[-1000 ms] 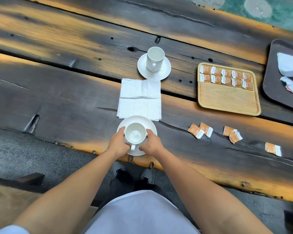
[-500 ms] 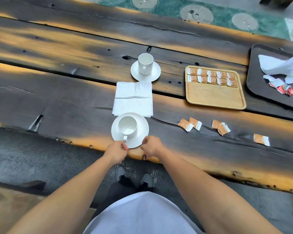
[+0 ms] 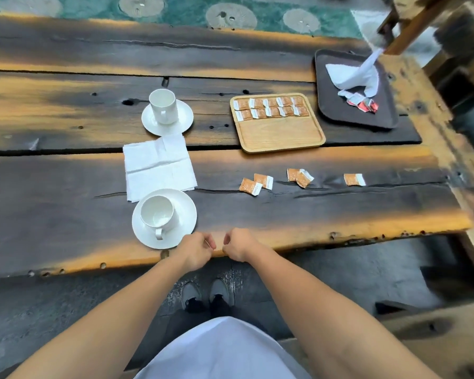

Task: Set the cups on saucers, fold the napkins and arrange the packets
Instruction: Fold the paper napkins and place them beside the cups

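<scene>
cups [image 3: 157,215] on saucers | both grips loosely curled, empty, at counter [image 3: 340,212] edge | napkin [image 3: 159,165] unfolded beyond near cup, left hand [image 3: 196,251] nearer than right hand [image 3: 237,247]

Soft even daylight, faint shadows, wide-angle bending at edges, motion blur in upper right corner

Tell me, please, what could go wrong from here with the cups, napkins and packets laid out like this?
1. The near saucer sits close to the table's front edge, beside the left hand; a careless nudge might tip its cup off.
2. The unfolded napkins touch that saucer's rim, so pulling them could shift it.
3. Two loose packets overlap; a quick grab may scatter them.
</scene>
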Demonstrator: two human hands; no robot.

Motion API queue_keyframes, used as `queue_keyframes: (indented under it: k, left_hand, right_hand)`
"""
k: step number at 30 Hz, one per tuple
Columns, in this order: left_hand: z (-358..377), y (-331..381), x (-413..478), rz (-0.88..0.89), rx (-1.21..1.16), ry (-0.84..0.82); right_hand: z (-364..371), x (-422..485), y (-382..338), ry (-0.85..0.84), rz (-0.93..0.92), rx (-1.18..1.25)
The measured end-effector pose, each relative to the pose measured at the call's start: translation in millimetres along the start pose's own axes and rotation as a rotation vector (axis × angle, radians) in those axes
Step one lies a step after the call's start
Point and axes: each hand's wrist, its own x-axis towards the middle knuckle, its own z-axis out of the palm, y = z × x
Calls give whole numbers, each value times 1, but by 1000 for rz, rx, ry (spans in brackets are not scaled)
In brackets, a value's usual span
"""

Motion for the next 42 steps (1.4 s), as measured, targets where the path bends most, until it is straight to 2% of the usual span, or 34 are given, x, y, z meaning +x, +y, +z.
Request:
queue_keyframes:
  k: [7, 15, 21, 27, 33, 42]
  left_hand:
    - [16, 39, 18, 124, 221, -155]
    - [10, 59, 32, 186, 270, -245]
    - [-17, 51, 49, 200, 255, -195]
    - [-49, 47, 68, 177, 213, -100]
    - [-79, 51, 98, 84, 120, -68]
    - [-134, 47, 153, -117, -70, 68]
  right_hand:
    - [-3, -19, 49, 80, 156, 154]
    - [-3, -21, 60, 130, 258, 265]
    - [-13, 2, 29, 132, 218, 247]
    - [-23, 34, -2, 61, 164, 198]
    - [-58, 75, -23, -5, 103, 165]
    - [-122, 164, -65, -88, -25, 93]
